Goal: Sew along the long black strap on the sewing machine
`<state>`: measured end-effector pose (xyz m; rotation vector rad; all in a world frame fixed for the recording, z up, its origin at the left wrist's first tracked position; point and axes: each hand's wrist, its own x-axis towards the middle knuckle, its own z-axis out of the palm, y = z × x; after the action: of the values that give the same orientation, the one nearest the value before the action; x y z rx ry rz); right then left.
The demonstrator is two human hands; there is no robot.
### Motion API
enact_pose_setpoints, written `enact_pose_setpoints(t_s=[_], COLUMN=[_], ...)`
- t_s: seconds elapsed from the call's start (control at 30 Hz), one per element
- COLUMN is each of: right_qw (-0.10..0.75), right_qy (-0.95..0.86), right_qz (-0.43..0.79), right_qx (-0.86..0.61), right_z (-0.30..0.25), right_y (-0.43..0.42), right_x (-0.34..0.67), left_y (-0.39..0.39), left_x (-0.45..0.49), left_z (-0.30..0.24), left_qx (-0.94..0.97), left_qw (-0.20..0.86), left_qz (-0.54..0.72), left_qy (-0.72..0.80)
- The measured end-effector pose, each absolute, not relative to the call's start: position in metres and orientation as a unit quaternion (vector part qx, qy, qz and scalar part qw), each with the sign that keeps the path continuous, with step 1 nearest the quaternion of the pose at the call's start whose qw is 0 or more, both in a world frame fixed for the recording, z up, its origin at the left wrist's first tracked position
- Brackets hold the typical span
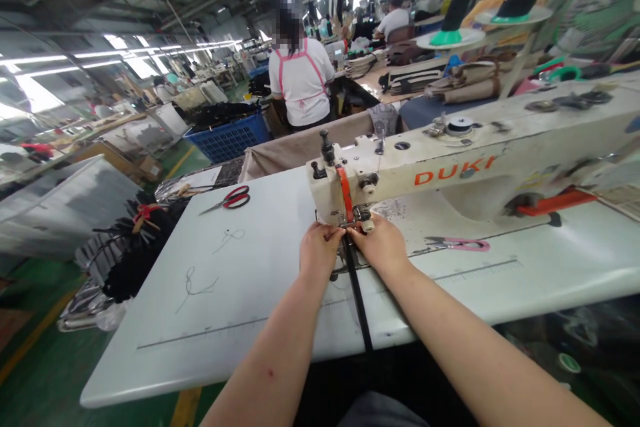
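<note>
A narrow black strap (358,297) runs from the table's front edge up to the needle area of a white sewing machine (400,160). My left hand (320,250) is closed at the strap's far end, on its left side, with fingertips pinched close to the presser foot. From the right, my right hand (381,247) also pinches the strap there, its fingers partly hidden behind the machine head. Both hands rest low, near the needle plate. The strap's end under the machine head cannot be made out.
Red-handled scissors (236,198) and loose thread (193,287) lie on the white table (165,320). Pink thread snips (465,245) lie right of my hands. Beyond are a blue crate (225,137) and a person (301,83) in a pink apron. Black bundles (135,253) stand at left.
</note>
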<state>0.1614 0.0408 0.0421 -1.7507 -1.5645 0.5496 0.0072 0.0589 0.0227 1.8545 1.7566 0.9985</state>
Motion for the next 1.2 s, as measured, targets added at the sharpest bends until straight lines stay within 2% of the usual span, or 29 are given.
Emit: enact_pose_setpoints(t_s=[0.13,0.3,0.43,0.5,0.6,0.77,0.97,1.03,1.13,1.2], right_qw=[0.455,0.608,0.636,0.617,0.537,0.405,0.262,0.236,0.22,0.236], right_qy=[-0.558,-0.428,-0.348,-0.32,-0.212,-0.234,-0.343,-0.371,-0.444,-0.535], right_qz=[0.237,0.316,0.438,0.504,0.684,0.77,0.774,0.755,0.683,0.554], right_qx=[-0.653,-0.589,-0.531,-0.512,-0.446,-0.434,-0.464,-0.486,-0.537,-0.593], right_z=[0.04,0.048,0.069,0.08,0.093,0.095,0.088,0.088,0.091,0.091], right_y=[0.038,0.019,-0.02,-0.046,-0.087,-0.13,-0.141,-0.14,-0.13,-0.118], right_x=[0.167,0.179,0.183,0.183,0.178,0.166,0.155,0.155,0.159,0.162], left_y=[0.058,0.055,0.057,0.059,0.06,0.052,0.032,0.031,0.036,0.041], left_x=[0.001,-0.013,-0.012,-0.008,-0.003,-0.002,-0.012,-0.014,-0.014,-0.015], left_z=[0.029,0.034,0.037,0.038,0.037,0.036,0.045,0.047,0.044,0.041], left_qx=[0.638,0.555,0.517,0.517,0.529,0.488,0.349,0.323,0.361,0.44], left_qw=[0.239,0.394,0.446,0.455,0.449,0.525,0.717,0.75,0.706,0.605], left_qz=[0.362,0.373,0.398,0.398,0.395,0.427,0.424,0.421,0.427,0.42], left_qy=[0.637,0.631,0.612,0.606,0.602,0.551,0.429,0.394,0.435,0.514])
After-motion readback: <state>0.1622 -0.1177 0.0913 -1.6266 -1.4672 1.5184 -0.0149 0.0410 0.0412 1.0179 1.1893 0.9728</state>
